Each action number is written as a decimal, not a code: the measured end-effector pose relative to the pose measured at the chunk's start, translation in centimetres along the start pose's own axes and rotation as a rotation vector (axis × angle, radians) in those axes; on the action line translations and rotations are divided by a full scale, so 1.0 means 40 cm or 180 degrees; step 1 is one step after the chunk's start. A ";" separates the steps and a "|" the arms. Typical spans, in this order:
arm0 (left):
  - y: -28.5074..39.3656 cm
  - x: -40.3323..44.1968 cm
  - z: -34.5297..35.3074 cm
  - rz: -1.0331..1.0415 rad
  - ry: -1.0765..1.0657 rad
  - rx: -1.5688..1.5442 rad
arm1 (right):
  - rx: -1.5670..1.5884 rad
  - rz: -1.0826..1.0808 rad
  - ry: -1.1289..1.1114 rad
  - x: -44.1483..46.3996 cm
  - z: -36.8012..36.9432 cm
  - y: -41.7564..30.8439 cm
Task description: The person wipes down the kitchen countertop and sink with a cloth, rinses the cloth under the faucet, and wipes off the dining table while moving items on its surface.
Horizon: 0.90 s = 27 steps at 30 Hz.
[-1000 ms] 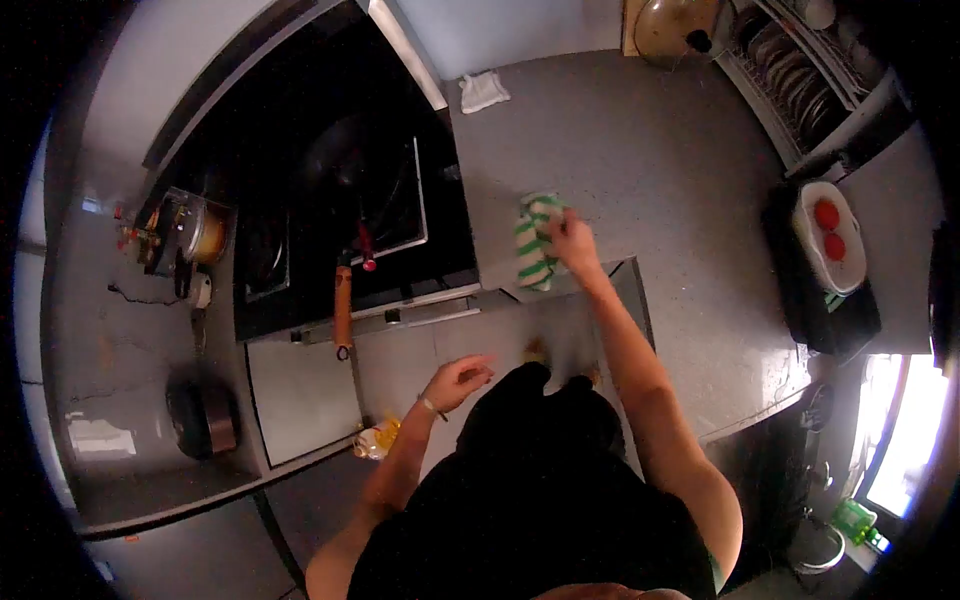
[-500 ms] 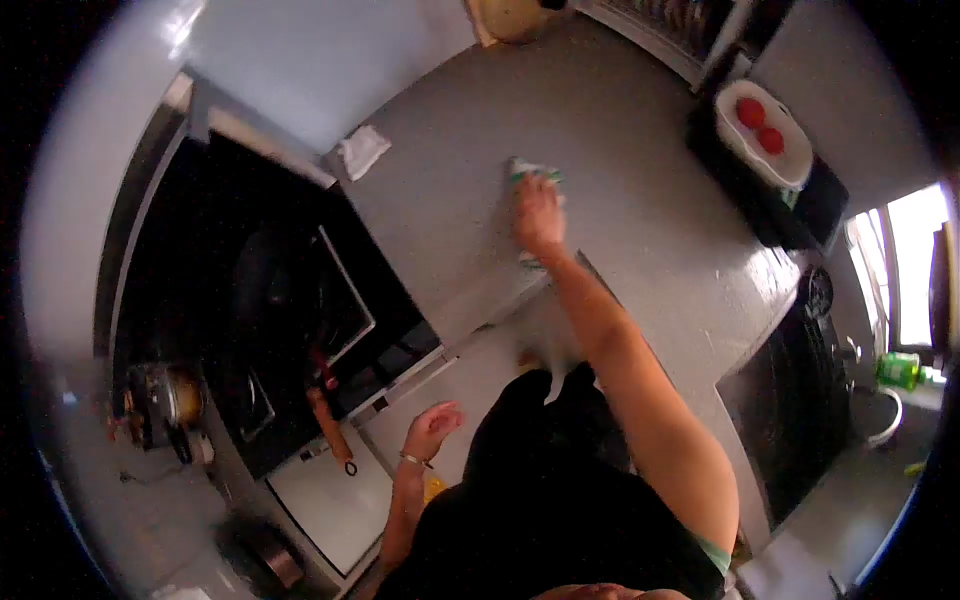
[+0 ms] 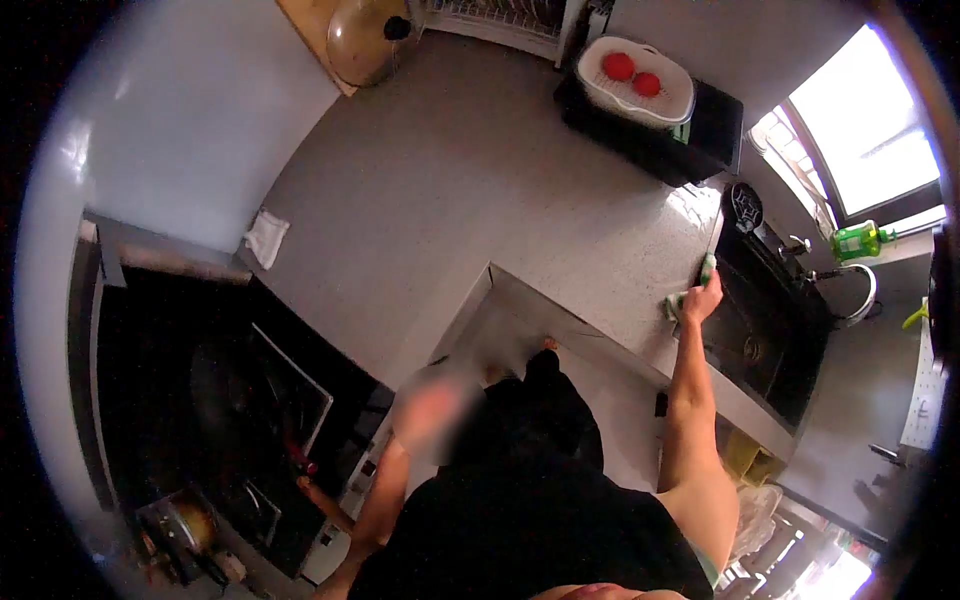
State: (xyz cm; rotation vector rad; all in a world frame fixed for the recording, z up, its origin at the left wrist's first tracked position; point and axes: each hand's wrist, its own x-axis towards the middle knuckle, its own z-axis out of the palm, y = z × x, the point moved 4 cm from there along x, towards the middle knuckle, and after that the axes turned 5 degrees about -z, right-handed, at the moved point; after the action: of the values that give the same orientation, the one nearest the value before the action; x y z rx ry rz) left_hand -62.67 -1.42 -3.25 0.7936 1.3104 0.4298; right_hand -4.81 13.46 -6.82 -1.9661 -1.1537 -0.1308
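Note:
My right hand [image 3: 703, 300] is closed on the green and white striped cloth [image 3: 675, 306], at the counter's edge beside the black sink [image 3: 770, 330]. Part of the cloth sticks out above the fingers and part lies below them on the counter [image 3: 450, 190]. My left hand [image 3: 432, 405] hangs near my body, by the front edge of the stove; it is blurred, so its fingers cannot be made out.
A white basket [image 3: 640, 110] with two red round items sits on a black rack [image 3: 715, 125]. Left are the black stove [image 3: 200, 390] and a folded white cloth [image 3: 266, 238]. A green bottle [image 3: 858, 240] and the faucet [image 3: 860, 290] stand behind the sink.
My right hand has carried the striped cloth rightward across the counter to the sink's edge. The view has turned toward the sink. My left hand stays low near my body.

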 end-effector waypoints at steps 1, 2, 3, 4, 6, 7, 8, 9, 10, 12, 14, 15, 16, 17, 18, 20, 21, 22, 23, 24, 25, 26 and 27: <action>-0.003 -0.005 -0.002 -0.0097 -0.0001 0.0120 | -0.0554 -0.0316 0.0471 0.016 -0.006 -0.004; -0.017 -0.003 -0.003 -0.0154 -0.0015 0.0086 | -0.0320 -0.0404 0.0444 0.030 0.003 -0.044; -0.038 -0.001 -0.002 -0.0221 -0.0022 0.0051 | -0.0086 -0.0488 0.0408 0.035 0.010 -0.154; -0.050 0.001 -0.001 -0.0287 -0.0024 0.0022 | 0.0154 -0.0570 0.0374 0.031 0.033 -0.264; -0.030 -0.005 0.013 -0.0350 0.0074 0.0195 | 0.0436 -0.0863 0.0060 0.008 0.165 -0.434; -0.028 -0.005 0.021 -0.0323 0.0107 0.0090 | 0.0405 -0.0991 -0.0155 -0.024 0.263 -0.506; -0.027 -0.003 0.023 -0.0290 0.0146 -0.0012 | 0.0476 -0.1566 -0.0376 -0.056 0.381 -0.560; -0.038 0.011 0.019 -0.0134 0.0117 -0.0306 | -0.0068 -0.1506 -0.1038 -0.107 0.529 -0.617; -0.032 0.013 0.018 -0.0084 0.0153 -0.0050 | 0.0050 -0.1486 -0.2155 -0.120 0.528 -0.739; -0.042 0.022 0.010 -0.0102 0.0217 -0.0311 | 0.0256 -0.2654 -0.1250 -0.163 0.625 -0.790; 0.020 0.011 0.022 -0.0146 0.0466 -0.0354 | 0.0028 -0.2543 -0.1367 -0.082 0.640 -0.795; 0.033 -0.005 0.043 -0.0193 0.0575 -0.0410 | -0.0110 -0.2500 -0.1469 -0.045 0.637 -0.778; 0.042 -0.011 0.059 -0.0262 0.0611 -0.0324 | -0.0155 -0.2301 -0.1448 -0.013 0.643 -0.742; 0.055 -0.011 0.070 -0.0319 0.0624 -0.0226 | -0.0215 -0.2091 -0.1423 0.020 0.644 -0.701; 0.067 -0.011 0.081 -0.0376 0.0636 -0.0127 | -0.0286 -0.1888 -0.1366 0.046 0.629 -0.654; 0.079 -0.021 0.095 -0.0432 0.0621 -0.0100 | -0.0299 -0.1506 -0.1098 0.083 0.554 -0.550; 0.080 -0.023 0.099 -0.0474 0.0577 -0.0103 | -0.0466 -0.1379 -0.1080 0.095 0.502 -0.501; 0.082 -0.018 0.109 -0.0488 0.0515 -0.0086 | -0.0631 -0.1247 -0.1060 0.104 0.448 -0.451; 0.086 -0.007 0.121 -0.0489 0.0426 -0.0106 | -0.0771 -0.1027 -0.0960 0.110 0.412 -0.389; 0.094 0.014 0.135 -0.0489 0.0330 -0.0141 | -0.0905 -0.0798 -0.0853 0.112 0.385 -0.323; 0.107 0.052 0.155 -0.0472 0.0211 -0.0154 | -0.1033 -0.0565 -0.0743 0.120 0.361 -0.269; 0.121 0.088 0.178 -0.0443 0.0110 -0.0057 | -0.1075 -0.0547 -0.0671 0.130 0.348 -0.227; 0.141 0.123 0.199 -0.0418 0.0015 0.0137 | -0.1117 -0.0528 -0.0598 0.147 0.335 -0.196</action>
State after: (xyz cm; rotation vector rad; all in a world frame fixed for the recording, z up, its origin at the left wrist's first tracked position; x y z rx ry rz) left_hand -53.03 3.59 -2.08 0.7378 1.3714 0.2999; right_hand -11.44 28.61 -8.06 -2.2209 -1.4994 -0.2545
